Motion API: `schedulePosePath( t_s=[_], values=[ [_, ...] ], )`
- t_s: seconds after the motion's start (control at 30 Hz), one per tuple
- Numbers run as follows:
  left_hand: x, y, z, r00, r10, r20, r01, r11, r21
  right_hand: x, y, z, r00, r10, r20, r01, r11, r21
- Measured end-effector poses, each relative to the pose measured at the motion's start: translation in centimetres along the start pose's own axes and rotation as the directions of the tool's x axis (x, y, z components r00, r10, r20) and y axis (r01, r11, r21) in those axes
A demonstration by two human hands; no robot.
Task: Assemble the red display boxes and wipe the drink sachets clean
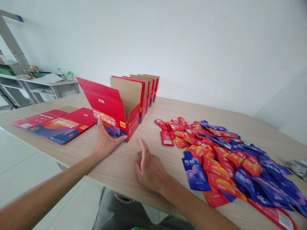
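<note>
My left hand [105, 139] rests against the front of an open red carton [115, 111] on the wooden table [124, 159], thumb along its lower edge and fingers spread on the printed face. My right hand [149, 166] hovers over the table just right of that carton, fingers loosely stretched, holding nothing. A heap of red and blue sachets [230, 159] lies to the right of my right hand. Behind the front carton stands a row of several more open red cartons [145, 88].
Flat unfolded carton blanks [57, 124] lie at the table's left. A grey shelf unit [35, 86] with clutter stands by the white wall at far left. A crumpled silvery wrapper [298, 166] lies at the right edge. The table's near edge runs beneath my forearms.
</note>
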State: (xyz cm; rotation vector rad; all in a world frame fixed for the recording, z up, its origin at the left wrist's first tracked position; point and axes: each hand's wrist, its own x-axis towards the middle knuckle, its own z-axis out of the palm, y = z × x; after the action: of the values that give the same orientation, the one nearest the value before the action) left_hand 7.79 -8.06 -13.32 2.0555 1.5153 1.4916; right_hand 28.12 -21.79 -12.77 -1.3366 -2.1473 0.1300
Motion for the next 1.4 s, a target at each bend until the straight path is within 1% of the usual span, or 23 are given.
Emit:
schedulePosePath(
  t_s=[0.17, 0.27, 0.4, 0.67, 0.87, 1.0, 1.07, 1.17, 1.23, 1.3, 1.37, 1.4],
  values=[
    [0.9, 0.4, 1.5, 1.000, 0.029, -0.001, -0.029, 0.999, 0.044, -1.1, -0.2, 0.7, 0.997, -0.071, 0.017, 0.072, 0.997, -0.009],
    [1.6, 0.5, 2.6, 1.000, 0.007, 0.016, -0.008, 0.999, 0.045, -1.1, -0.4, 1.4, 0.995, -0.101, 0.009, 0.101, 0.994, -0.032],
    [2.5, 0.5, 3.9, 0.997, -0.026, 0.068, 0.024, 0.999, 0.029, -1.1, -0.4, 1.7, 0.995, -0.100, 0.006, 0.100, 0.993, -0.056],
    [4.7, 0.4, 6.2, 0.989, -0.035, 0.144, 0.036, 0.999, -0.008, -1.0, -0.5, 1.6, 0.996, -0.092, 0.015, 0.093, 0.993, -0.076],
    [6.0, 0.1, 7.3, 0.981, -0.022, 0.190, 0.026, 1.000, -0.018, -1.0, -0.6, 1.4, 0.995, -0.093, 0.020, 0.095, 0.993, -0.075],
    [6.3, 0.1, 7.7, 0.978, -0.035, 0.203, 0.035, 0.999, 0.007, -1.0, -0.6, 1.5, 0.996, -0.084, 0.021, 0.085, 0.995, -0.049],
    [6.2, 0.1, 7.7, 0.979, -0.020, 0.203, 0.017, 1.000, 0.019, -1.1, -0.5, 1.5, 0.997, -0.071, 0.024, 0.072, 0.997, -0.036],
    [6.2, -0.5, 7.1, 0.977, 0.047, 0.210, -0.050, 0.999, 0.008, -1.1, -0.6, 1.4, 0.997, -0.066, 0.034, 0.068, 0.997, -0.047],
    [6.3, -1.3, 5.8, 0.978, 0.079, 0.191, -0.082, 0.997, 0.009, -1.1, -0.7, 1.3, 0.997, -0.068, 0.038, 0.070, 0.996, -0.061],
    [6.9, -2.5, 3.6, 0.986, 0.087, 0.138, -0.097, 0.993, 0.062, -1.1, -0.7, 1.2, 0.996, -0.076, 0.039, 0.079, 0.995, -0.069],
    [7.8, -3.9, 0.7, 0.993, 0.076, 0.093, -0.092, 0.979, 0.183, -1.2, -0.7, 1.2, 0.996, -0.086, 0.036, 0.089, 0.994, -0.071],
    [8.4, -4.6, -1.0, 0.996, 0.036, 0.084, -0.057, 0.965, 0.255, -1.2, -0.7, 1.3, 0.995, -0.089, 0.036, 0.092, 0.993, -0.070]
  ],
)
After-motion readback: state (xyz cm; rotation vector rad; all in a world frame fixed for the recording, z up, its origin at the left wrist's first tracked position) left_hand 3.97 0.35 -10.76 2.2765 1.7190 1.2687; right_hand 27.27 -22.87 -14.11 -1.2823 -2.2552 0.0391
